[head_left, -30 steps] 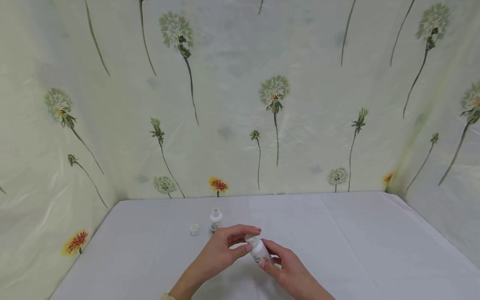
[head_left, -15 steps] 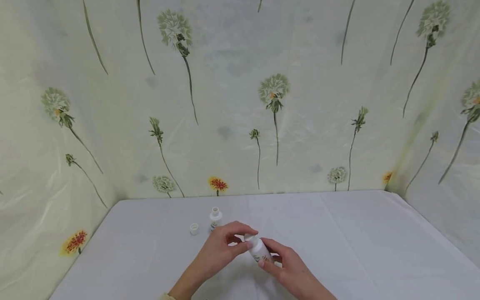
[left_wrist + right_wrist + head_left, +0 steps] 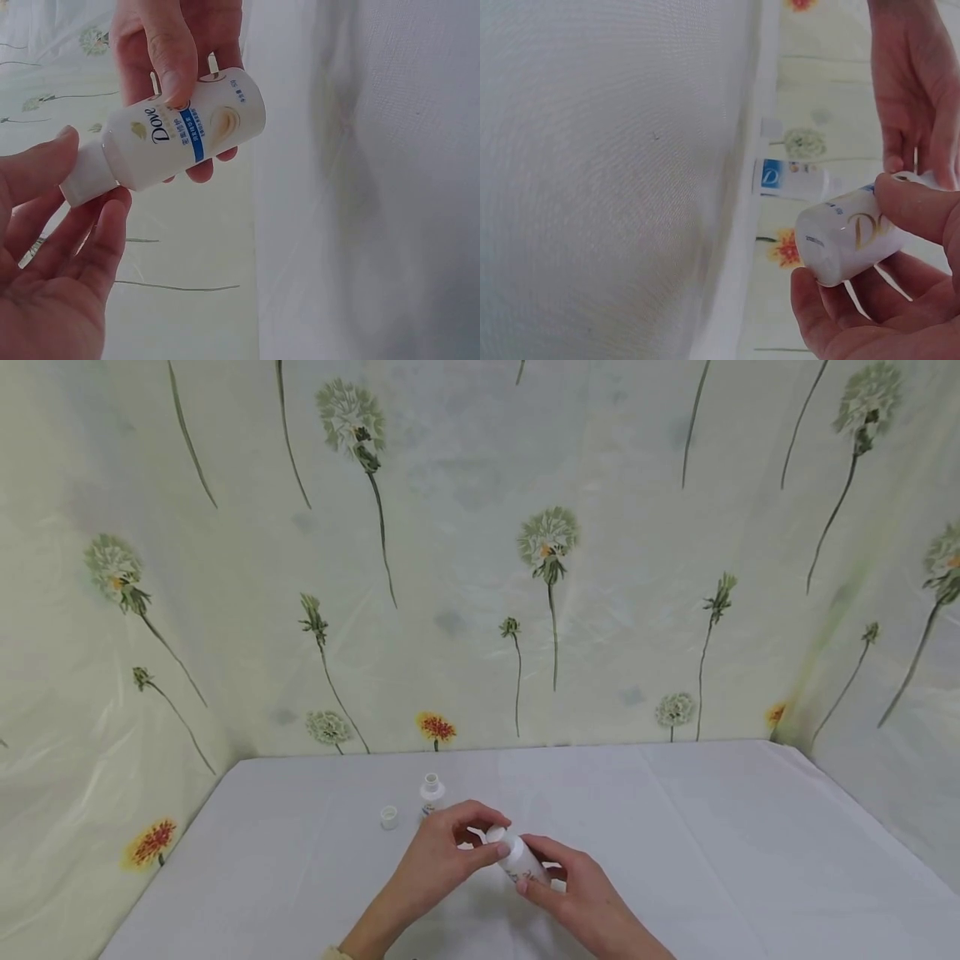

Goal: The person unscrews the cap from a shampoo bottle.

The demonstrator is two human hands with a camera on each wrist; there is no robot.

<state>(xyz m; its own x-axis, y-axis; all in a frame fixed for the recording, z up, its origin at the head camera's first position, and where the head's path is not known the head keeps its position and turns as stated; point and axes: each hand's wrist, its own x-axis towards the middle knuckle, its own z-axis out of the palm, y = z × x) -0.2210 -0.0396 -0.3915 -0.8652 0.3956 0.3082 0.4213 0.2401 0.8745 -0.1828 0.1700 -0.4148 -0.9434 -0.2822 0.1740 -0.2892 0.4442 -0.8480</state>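
A small white Dove bottle (image 3: 527, 865) is held tilted above the table, its capped end toward my left hand. With my right hand (image 3: 585, 900) I grip its body, thumb on the label side and fingers around the back. My left hand (image 3: 438, 853) pinches the white cap (image 3: 88, 177) on that bottle between thumb and fingers. Behind the left hand a second white bottle (image 3: 432, 793) stands upright with its neck uncovered, partly hidden by that hand. A loose white cap (image 3: 388, 818) lies to its left. The right wrist view shows the standing bottle's blue label (image 3: 772, 175).
A white cloth (image 3: 712, 852) covers the table. Along its far edge rises a hanging curtain (image 3: 450, 610) printed with dandelions and orange flowers, and more of it encloses both sides.
My left fingers have come down from above the cap and now close on it, shifting slightly left. The bottle's label has turned slightly. The standing bottle and loose cap stay put.
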